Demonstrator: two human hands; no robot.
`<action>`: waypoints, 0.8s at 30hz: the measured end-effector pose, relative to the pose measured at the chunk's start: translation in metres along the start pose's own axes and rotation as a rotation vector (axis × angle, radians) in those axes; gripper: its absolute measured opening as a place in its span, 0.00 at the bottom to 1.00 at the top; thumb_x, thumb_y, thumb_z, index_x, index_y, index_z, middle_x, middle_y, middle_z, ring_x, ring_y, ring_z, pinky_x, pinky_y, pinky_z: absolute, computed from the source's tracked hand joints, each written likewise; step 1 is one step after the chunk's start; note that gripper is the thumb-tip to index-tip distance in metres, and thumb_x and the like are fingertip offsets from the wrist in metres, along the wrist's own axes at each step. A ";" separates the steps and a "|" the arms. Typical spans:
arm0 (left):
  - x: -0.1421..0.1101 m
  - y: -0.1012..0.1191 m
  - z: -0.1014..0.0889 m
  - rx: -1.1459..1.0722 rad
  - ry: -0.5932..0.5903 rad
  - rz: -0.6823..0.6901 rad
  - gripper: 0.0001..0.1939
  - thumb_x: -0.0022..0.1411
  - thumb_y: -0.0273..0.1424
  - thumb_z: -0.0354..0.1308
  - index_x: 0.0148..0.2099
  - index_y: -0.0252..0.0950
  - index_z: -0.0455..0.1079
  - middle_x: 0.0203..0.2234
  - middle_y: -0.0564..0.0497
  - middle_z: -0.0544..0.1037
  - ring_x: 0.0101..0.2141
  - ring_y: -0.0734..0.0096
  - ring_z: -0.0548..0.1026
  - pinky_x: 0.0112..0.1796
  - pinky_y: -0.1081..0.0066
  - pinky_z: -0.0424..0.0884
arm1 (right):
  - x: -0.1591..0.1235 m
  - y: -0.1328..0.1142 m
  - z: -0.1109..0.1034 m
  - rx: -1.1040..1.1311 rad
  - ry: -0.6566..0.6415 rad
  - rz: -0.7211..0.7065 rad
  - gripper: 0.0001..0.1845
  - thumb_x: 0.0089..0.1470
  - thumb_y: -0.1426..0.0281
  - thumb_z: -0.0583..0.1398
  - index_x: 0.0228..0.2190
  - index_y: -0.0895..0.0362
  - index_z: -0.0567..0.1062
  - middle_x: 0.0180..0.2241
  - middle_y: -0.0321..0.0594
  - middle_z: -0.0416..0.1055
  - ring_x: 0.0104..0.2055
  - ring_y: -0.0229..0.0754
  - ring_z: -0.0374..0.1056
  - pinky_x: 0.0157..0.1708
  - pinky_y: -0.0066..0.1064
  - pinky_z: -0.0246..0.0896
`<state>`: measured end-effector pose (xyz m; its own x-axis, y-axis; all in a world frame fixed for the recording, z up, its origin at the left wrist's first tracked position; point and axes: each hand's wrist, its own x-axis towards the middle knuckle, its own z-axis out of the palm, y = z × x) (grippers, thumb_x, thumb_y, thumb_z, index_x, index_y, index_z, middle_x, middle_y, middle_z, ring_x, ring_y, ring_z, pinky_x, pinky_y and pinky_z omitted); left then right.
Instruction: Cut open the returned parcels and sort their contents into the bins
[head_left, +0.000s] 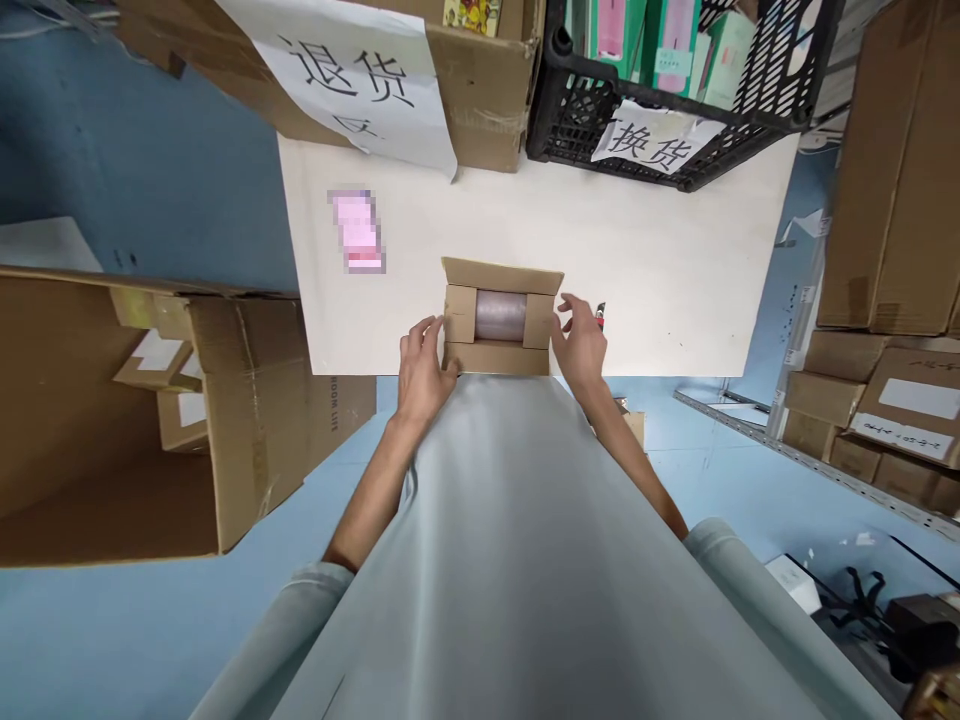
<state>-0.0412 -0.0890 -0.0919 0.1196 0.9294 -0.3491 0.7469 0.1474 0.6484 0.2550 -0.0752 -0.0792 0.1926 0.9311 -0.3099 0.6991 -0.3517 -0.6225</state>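
Observation:
A small cardboard box (pixel 461 357) stands at the table's front edge, close to my body. Its two short end flaps are folded inward, while the long flaps are raised or spread. Between the end flaps shows a greyish-purple, shiny wrapped item (pixel 501 315); its kind cannot be made out. My left hand (pixel 424 372) holds the box's left side, thumb at the near corner. By the right side is my right hand (pixel 580 345), its fingers bent but apart, with the fingertips close to the edge. A red and black cutter (pixel 600 316) lies just beyond that hand, partly hidden.
On the white table (pixel 675 270) lies a pixelated pink item (pixel 358 230). A labelled carton (pixel 480 90) and a black crate (pixel 577 110) of green boxes stand at the back. A big open carton (pixel 255 400) is left; shelves with cartons (pixel 892 400) are right.

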 end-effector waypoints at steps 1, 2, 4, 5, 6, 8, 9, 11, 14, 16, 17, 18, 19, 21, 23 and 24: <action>0.001 0.010 -0.004 0.011 -0.026 0.064 0.39 0.64 0.26 0.62 0.77 0.42 0.68 0.73 0.42 0.70 0.68 0.41 0.69 0.70 0.42 0.69 | -0.011 -0.003 0.001 -0.015 -0.040 -0.025 0.26 0.78 0.57 0.51 0.69 0.45 0.72 0.62 0.48 0.77 0.56 0.57 0.76 0.61 0.52 0.73; 0.004 0.019 -0.005 0.020 -0.071 0.122 0.34 0.67 0.26 0.60 0.74 0.42 0.71 0.71 0.43 0.73 0.66 0.42 0.71 0.69 0.42 0.69 | -0.019 -0.005 0.005 -0.038 -0.093 -0.063 0.25 0.79 0.58 0.50 0.69 0.44 0.73 0.62 0.47 0.77 0.58 0.58 0.75 0.60 0.51 0.74; 0.013 0.033 0.001 0.059 -0.186 0.210 0.27 0.70 0.26 0.56 0.69 0.41 0.77 0.65 0.43 0.80 0.62 0.42 0.74 0.65 0.44 0.73 | -0.026 -0.009 0.015 -0.126 -0.235 -0.168 0.25 0.79 0.63 0.48 0.67 0.45 0.76 0.60 0.47 0.80 0.63 0.59 0.73 0.59 0.49 0.74; 0.019 0.038 0.007 0.094 -0.240 0.233 0.25 0.72 0.26 0.54 0.66 0.40 0.79 0.61 0.41 0.82 0.59 0.41 0.75 0.61 0.44 0.75 | -0.025 -0.012 0.021 -0.191 -0.310 -0.225 0.25 0.79 0.67 0.48 0.65 0.47 0.77 0.58 0.49 0.81 0.64 0.59 0.71 0.59 0.48 0.73; 0.024 0.042 0.013 0.136 -0.284 0.241 0.23 0.73 0.26 0.52 0.62 0.38 0.81 0.57 0.39 0.84 0.58 0.40 0.75 0.57 0.44 0.77 | -0.024 -0.014 0.027 -0.266 -0.379 -0.275 0.26 0.78 0.71 0.47 0.64 0.50 0.79 0.57 0.50 0.82 0.65 0.59 0.70 0.59 0.48 0.72; 0.032 0.045 0.024 0.209 -0.335 0.228 0.20 0.75 0.26 0.50 0.53 0.36 0.85 0.48 0.33 0.85 0.55 0.36 0.74 0.53 0.43 0.77 | -0.021 -0.018 0.035 -0.406 -0.477 -0.336 0.26 0.75 0.76 0.48 0.61 0.56 0.81 0.55 0.55 0.82 0.65 0.61 0.68 0.61 0.48 0.70; 0.033 0.046 0.026 0.229 -0.344 0.221 0.19 0.75 0.27 0.51 0.50 0.36 0.85 0.44 0.32 0.84 0.55 0.34 0.74 0.52 0.43 0.76 | -0.020 -0.020 0.036 -0.454 -0.500 -0.351 0.25 0.75 0.78 0.48 0.59 0.59 0.81 0.54 0.57 0.82 0.65 0.61 0.68 0.61 0.49 0.69; 0.030 0.043 0.024 0.235 -0.329 0.233 0.18 0.76 0.28 0.51 0.48 0.37 0.85 0.42 0.32 0.83 0.54 0.34 0.74 0.53 0.42 0.76 | -0.025 -0.021 0.032 -0.494 -0.487 -0.367 0.24 0.76 0.77 0.50 0.60 0.60 0.81 0.56 0.58 0.81 0.65 0.62 0.68 0.61 0.49 0.68; 0.016 0.033 0.005 0.233 -0.231 0.260 0.19 0.78 0.30 0.52 0.59 0.39 0.83 0.51 0.34 0.84 0.56 0.36 0.74 0.55 0.42 0.76 | -0.040 -0.010 0.015 -0.473 -0.357 -0.351 0.21 0.78 0.70 0.55 0.65 0.57 0.78 0.61 0.57 0.79 0.65 0.63 0.69 0.60 0.49 0.70; 0.007 0.022 -0.010 0.260 -0.143 0.230 0.21 0.78 0.32 0.54 0.67 0.40 0.79 0.58 0.35 0.82 0.58 0.36 0.72 0.57 0.42 0.76 | -0.050 0.006 0.004 -0.452 -0.251 -0.298 0.23 0.77 0.65 0.60 0.67 0.57 0.76 0.64 0.57 0.77 0.64 0.63 0.69 0.61 0.51 0.72; 0.004 0.016 -0.016 0.281 -0.105 0.207 0.22 0.78 0.32 0.56 0.69 0.40 0.77 0.61 0.36 0.80 0.60 0.36 0.72 0.58 0.42 0.76 | -0.053 0.015 0.000 -0.445 -0.209 -0.263 0.25 0.75 0.64 0.63 0.68 0.57 0.76 0.65 0.57 0.77 0.64 0.64 0.69 0.61 0.52 0.73; 0.003 0.009 -0.020 0.302 -0.076 0.187 0.24 0.77 0.33 0.59 0.71 0.39 0.75 0.63 0.36 0.79 0.61 0.35 0.71 0.60 0.41 0.76 | -0.055 0.024 -0.002 -0.441 -0.174 -0.229 0.26 0.74 0.63 0.65 0.67 0.58 0.76 0.66 0.57 0.76 0.63 0.64 0.70 0.61 0.54 0.73; 0.002 0.002 -0.022 0.318 -0.056 0.174 0.26 0.75 0.34 0.62 0.72 0.38 0.73 0.65 0.36 0.78 0.62 0.35 0.71 0.62 0.40 0.75 | -0.056 0.032 -0.002 -0.440 -0.150 -0.200 0.27 0.72 0.63 0.67 0.67 0.59 0.76 0.66 0.58 0.76 0.63 0.64 0.70 0.61 0.55 0.74; 0.005 -0.012 -0.020 0.322 -0.036 0.164 0.32 0.72 0.34 0.68 0.74 0.38 0.70 0.68 0.35 0.76 0.64 0.34 0.70 0.65 0.39 0.72 | -0.054 0.045 0.002 -0.442 -0.127 -0.173 0.29 0.71 0.63 0.69 0.67 0.60 0.75 0.68 0.58 0.75 0.63 0.65 0.70 0.61 0.57 0.75; 0.010 -0.022 -0.012 0.293 -0.035 0.169 0.37 0.69 0.32 0.71 0.76 0.38 0.67 0.70 0.36 0.74 0.66 0.36 0.69 0.69 0.40 0.70 | -0.050 0.051 0.010 -0.444 -0.126 -0.176 0.32 0.70 0.64 0.70 0.69 0.60 0.74 0.70 0.57 0.73 0.64 0.65 0.69 0.63 0.58 0.74; 0.012 -0.026 -0.006 0.273 -0.035 0.168 0.39 0.68 0.31 0.72 0.77 0.38 0.65 0.71 0.36 0.73 0.67 0.37 0.70 0.70 0.41 0.70 | -0.047 0.052 0.015 -0.444 -0.131 -0.181 0.33 0.69 0.65 0.70 0.70 0.60 0.73 0.71 0.58 0.71 0.65 0.65 0.69 0.65 0.59 0.73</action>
<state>-0.0633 -0.0795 -0.1089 0.2751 0.9202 -0.2784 0.8620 -0.1079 0.4953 0.2725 -0.1390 -0.1077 -0.0271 0.9435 -0.3304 0.9445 -0.0841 -0.3175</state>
